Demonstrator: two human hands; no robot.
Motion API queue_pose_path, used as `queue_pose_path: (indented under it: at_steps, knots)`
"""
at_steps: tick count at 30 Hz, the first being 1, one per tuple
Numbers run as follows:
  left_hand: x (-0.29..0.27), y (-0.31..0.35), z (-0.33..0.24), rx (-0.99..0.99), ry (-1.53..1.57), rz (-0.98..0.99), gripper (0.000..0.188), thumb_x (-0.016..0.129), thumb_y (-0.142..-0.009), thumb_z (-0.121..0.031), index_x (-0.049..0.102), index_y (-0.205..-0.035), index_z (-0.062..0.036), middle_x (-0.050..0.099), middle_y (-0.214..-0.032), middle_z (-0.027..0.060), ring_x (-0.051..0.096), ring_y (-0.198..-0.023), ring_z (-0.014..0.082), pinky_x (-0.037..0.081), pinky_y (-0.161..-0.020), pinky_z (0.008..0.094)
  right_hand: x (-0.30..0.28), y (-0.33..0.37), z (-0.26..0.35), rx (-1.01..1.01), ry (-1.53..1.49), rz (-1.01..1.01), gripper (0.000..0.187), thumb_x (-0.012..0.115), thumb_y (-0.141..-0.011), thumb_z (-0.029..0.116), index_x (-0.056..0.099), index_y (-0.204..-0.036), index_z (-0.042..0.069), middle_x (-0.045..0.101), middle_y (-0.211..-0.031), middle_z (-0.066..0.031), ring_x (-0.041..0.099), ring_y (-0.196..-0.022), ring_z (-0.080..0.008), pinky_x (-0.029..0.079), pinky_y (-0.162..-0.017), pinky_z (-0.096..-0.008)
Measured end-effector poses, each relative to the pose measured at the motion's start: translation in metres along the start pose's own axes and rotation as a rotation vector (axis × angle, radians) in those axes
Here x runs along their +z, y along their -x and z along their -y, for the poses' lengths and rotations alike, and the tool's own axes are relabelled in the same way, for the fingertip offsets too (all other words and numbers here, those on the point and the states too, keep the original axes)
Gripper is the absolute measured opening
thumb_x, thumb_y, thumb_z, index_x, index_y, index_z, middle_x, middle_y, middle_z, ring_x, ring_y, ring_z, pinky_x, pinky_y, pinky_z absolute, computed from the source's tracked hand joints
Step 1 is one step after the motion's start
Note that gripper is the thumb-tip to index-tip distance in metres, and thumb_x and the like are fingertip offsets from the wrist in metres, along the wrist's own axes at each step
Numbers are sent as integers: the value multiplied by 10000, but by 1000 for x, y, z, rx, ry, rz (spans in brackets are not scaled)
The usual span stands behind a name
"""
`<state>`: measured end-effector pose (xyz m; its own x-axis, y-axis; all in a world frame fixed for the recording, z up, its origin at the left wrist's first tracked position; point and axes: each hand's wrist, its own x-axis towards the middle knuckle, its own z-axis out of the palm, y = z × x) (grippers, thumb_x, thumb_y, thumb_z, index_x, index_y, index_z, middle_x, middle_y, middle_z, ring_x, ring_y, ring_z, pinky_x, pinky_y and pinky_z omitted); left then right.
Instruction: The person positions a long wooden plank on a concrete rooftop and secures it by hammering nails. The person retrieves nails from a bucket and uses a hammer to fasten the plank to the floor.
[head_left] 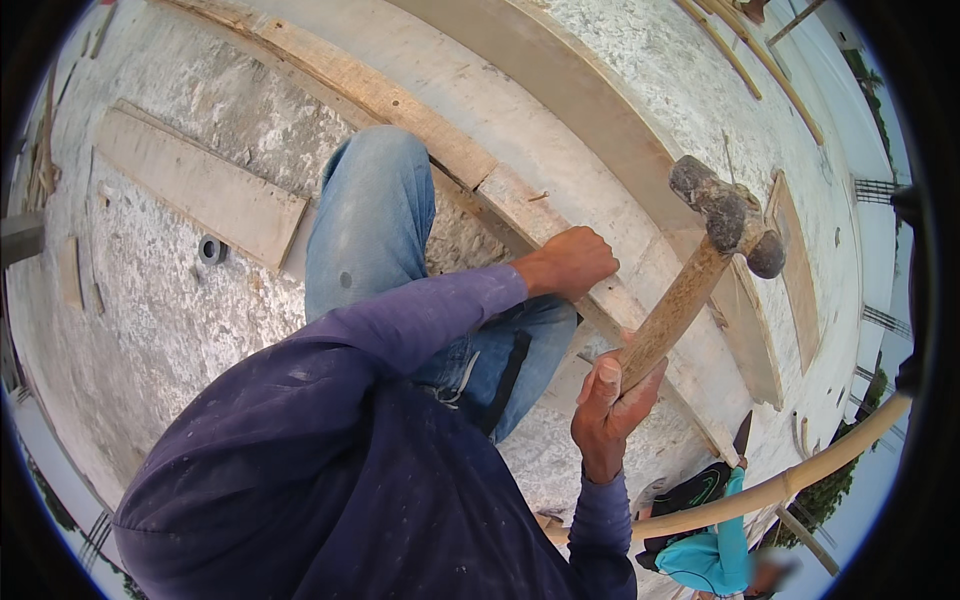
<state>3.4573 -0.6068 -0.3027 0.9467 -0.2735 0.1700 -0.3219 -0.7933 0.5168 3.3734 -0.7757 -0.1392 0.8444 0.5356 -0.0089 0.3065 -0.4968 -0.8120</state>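
Observation:
My right hand (pixel 612 412) grips the wooden handle of a hammer (pixel 690 290). The hammer is raised, and its worn, crusted metal head is up at the right. My left hand (pixel 572 262) is closed in a fist over the edge of a long wooden board (pixel 640 325). Whatever that fist may hold is hidden from this side. A small nail (pixel 539 196) stands out of the plank just beyond the left hand. My bent knee (pixel 375 200), in blue jeans, rests against the timber.
A loose plank (pixel 200 185) and a grey ring (pixel 211 249) lie on the rough concrete at left. More boards (pixel 797 270) lie beyond the hammer. At lower right, a bamboo pole (pixel 780 485) curves past a co-worker in a teal shirt (pixel 705 560), near a dark blade (pixel 743 433).

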Motion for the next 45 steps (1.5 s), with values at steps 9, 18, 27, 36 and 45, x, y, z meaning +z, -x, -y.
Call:
queue_pose_path:
  at_steps: [9, 18, 27, 36, 45]
  knots:
    - [-1, 5, -3, -1, 106, -118, 165, 742, -721, -118, 715, -861, -35, 724, -831, 157, 735, -857, 364, 573, -736, 465, 1, -19, 1, 48, -11, -7, 489, 593, -1059, 458, 541, -1195, -9, 587, -706, -155, 575, -557, -216, 475, -537, -395]
    - [12, 7, 1, 70, 101, -285, 160, 740, -735, -164, 708, -849, -55, 700, -788, 136, 724, -827, 353, 560, -713, 466, 23, -25, -23, 140, 347, 239, 531, 568, -1048, 552, 523, -1045, 23, 492, -620, -25, 519, -543, -153, 445, -525, -342]
    - [1, 2, 0, -11, 31, -25, 225, 752, -694, -119, 714, -901, -41, 733, -864, 153, 733, -848, 355, 568, -729, 461, -4, -14, -6, -234, -578, -309, 431, 606, -1065, 424, 544, -1076, -2, 534, -634, -124, 552, -517, -236, 434, -514, -398]
    - [5, 6, -1, -4, 99, -102, 221, 735, -699, -92, 714, -911, -31, 727, -843, 153, 733, -832, 364, 570, -721, 466, -11, -16, -14, 159, -184, -59, 456, 597, -1055, 497, 525, -1052, 47, 525, -673, -42, 510, -497, -141, 420, -472, -281]
    - [-1, 4, -5, -6, 92, -116, 223, 758, -689, -102, 710, -893, -25, 725, -813, 158, 735, -816, 365, 574, -716, 461, 28, -22, -47, 95, 204, 222, 387, 592, -1078, 392, 526, -1013, 17, 538, -641, -72, 540, -537, -179, 432, -533, -344]
